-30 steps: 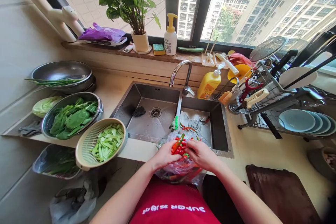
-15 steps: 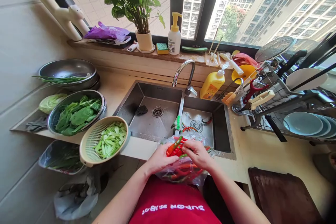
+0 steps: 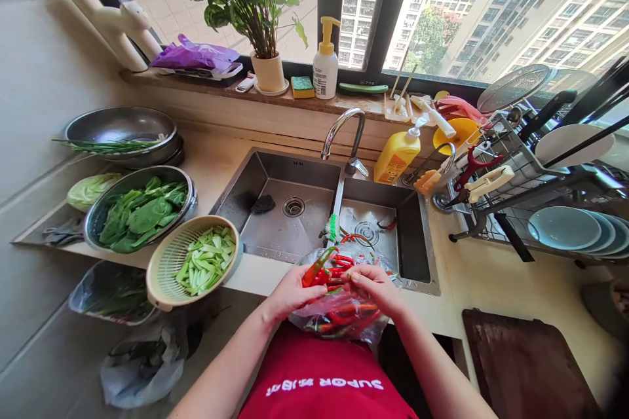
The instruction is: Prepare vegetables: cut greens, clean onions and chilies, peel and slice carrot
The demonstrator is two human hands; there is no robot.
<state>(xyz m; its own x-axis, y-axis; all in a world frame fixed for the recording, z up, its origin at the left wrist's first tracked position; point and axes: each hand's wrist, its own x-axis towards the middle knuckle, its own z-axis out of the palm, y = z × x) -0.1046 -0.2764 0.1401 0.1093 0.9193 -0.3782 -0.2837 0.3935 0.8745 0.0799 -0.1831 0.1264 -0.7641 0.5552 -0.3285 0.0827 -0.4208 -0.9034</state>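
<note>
Broadly, the worktop (image 3: 452, 304) holds a two-bowl steel sink (image 3: 272, 239); with that as the clock's hub, a dark board (image 3: 531, 360) lies at four o'clock and a colander (image 3: 160, 275) of cut green stalks (image 3: 201, 262) at eight. At six, by the sink's near edge, is a clear plastic bag (image 3: 339, 308) of red chilies (image 3: 322, 273). Above it, the left hand (image 3: 293, 291) has its fingers curled around several, one partly green. Just beside, the right hand (image 3: 378, 288) has thumb and forefinger pinched together; whether they grip anything I cannot tell. A few loose chilies (image 3: 390, 226) lie at about four within the sink. The bag seems to overhang the worktop's front, so a tug might drag it off and spill its load; a slackened left grip could drop the bunch.
</note>
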